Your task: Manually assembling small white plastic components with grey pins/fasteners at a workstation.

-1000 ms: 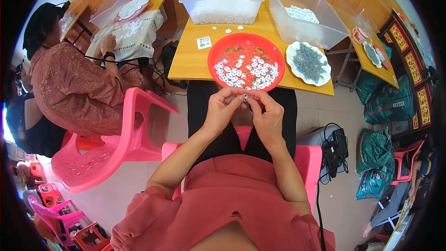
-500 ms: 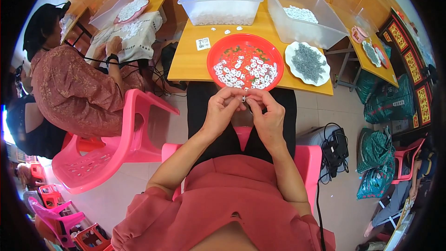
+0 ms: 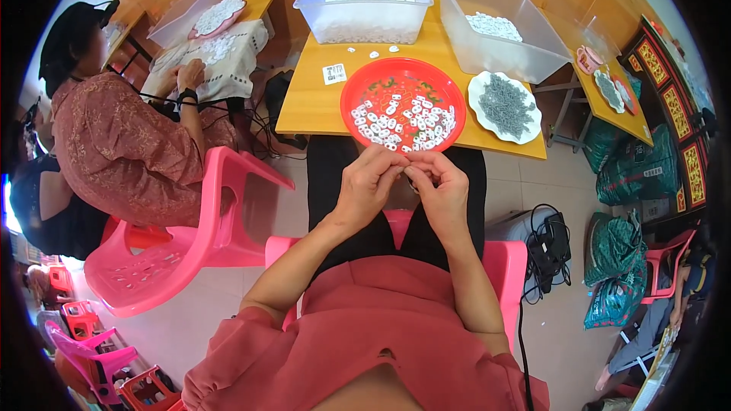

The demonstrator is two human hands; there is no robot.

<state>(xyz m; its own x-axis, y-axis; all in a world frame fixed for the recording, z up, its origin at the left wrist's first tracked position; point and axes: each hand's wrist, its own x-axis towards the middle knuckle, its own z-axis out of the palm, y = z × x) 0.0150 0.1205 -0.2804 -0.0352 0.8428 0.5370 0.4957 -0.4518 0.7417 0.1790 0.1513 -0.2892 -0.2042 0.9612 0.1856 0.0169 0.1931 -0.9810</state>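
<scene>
My left hand (image 3: 371, 186) and my right hand (image 3: 440, 190) meet fingertip to fingertip, just short of the table's near edge and above my lap. Thumbs and index fingers of both are pinched closed. Whatever lies between them is hidden by the fingers. Right in front is a round red tray (image 3: 457, 95) with a floral pattern, holding many small white plastic pieces (image 3: 428, 122) with holes in them. To its right stands a scalloped white plate (image 3: 487, 128) heaped with small grey parts (image 3: 505, 103).
Two clear plastic bins (image 3: 364, 30) (image 3: 525, 65) of white pieces stand at the back of the yellow table (image 3: 304, 99). A printed white card (image 3: 333, 74) lies left of the tray. A co-worker (image 3: 137, 137) sits to the left by a pink chair (image 3: 199, 259). Green sacks (image 3: 640, 167) lie at right.
The small white piece that showed between my fingertips is now covered by them. My fingertips have drawn closer together; the hands have barely moved otherwise.
</scene>
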